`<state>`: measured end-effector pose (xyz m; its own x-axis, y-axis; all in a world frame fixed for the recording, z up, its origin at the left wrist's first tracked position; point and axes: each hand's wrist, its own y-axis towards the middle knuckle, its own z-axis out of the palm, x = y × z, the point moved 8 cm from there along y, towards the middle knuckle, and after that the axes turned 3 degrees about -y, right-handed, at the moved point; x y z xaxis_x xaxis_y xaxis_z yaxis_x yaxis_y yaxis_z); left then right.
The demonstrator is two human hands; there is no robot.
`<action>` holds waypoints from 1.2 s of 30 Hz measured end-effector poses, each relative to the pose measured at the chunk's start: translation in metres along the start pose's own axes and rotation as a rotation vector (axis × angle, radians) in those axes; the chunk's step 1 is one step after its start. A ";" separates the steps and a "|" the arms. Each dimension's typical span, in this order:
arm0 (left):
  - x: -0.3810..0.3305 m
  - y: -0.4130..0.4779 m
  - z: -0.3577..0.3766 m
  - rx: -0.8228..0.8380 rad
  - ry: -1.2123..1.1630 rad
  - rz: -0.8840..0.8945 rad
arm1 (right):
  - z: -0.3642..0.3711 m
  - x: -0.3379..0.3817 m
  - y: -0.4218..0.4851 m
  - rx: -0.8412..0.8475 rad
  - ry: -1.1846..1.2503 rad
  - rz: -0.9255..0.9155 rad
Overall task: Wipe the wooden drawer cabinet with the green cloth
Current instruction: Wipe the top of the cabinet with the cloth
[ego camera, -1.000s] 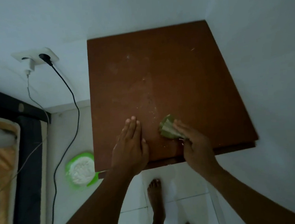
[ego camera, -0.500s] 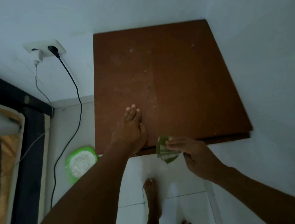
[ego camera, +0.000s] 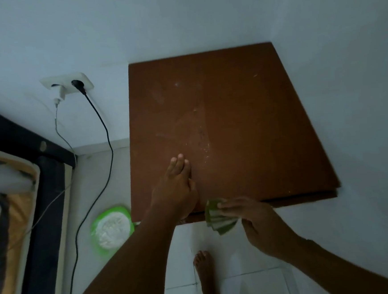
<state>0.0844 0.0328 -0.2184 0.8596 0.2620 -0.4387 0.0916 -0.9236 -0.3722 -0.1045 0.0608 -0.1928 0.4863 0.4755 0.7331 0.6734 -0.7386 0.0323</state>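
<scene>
The wooden drawer cabinet (ego camera: 245, 129) fills the room's corner, its brown top seen from above, with pale dust streaks and crumbs down the middle. My left hand (ego camera: 175, 187) lies flat on the top near the front edge, fingers together and pointing away. My right hand (ego camera: 247, 214) holds the folded green cloth (ego camera: 217, 219) at the cabinet's front edge, partly hanging past it over the floor. The drawers below are hidden.
White walls close in behind and to the right of the cabinet. A wall socket (ego camera: 67, 83) holds a black cable (ego camera: 104, 135) and a white charger lead running to the floor. A green dish of white powder (ego camera: 111, 230) sits on the tiles left of the cabinet. A bed (ego camera: 12, 207) stands far left. My bare foot (ego camera: 207, 278) is below.
My right hand has drawn the green cloth from the cabinet top toward me to the front edge, where it now overhangs. My left hand stays flat on the top.
</scene>
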 end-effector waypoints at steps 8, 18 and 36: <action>-0.046 0.088 -0.042 -0.193 0.047 0.165 | -0.112 -0.114 0.173 -0.288 -0.312 0.251; -0.043 0.138 -0.032 -0.160 0.010 0.243 | -0.186 -0.124 0.224 -0.431 -0.156 0.179; -0.042 0.136 -0.031 -0.031 -0.037 0.209 | -0.093 -0.071 0.120 -0.151 -0.127 0.124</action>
<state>0.0766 -0.1125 -0.2254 0.8424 0.0735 -0.5339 -0.0710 -0.9669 -0.2452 -0.1103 -0.1063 -0.1778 0.6326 0.4257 0.6470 0.5175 -0.8539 0.0558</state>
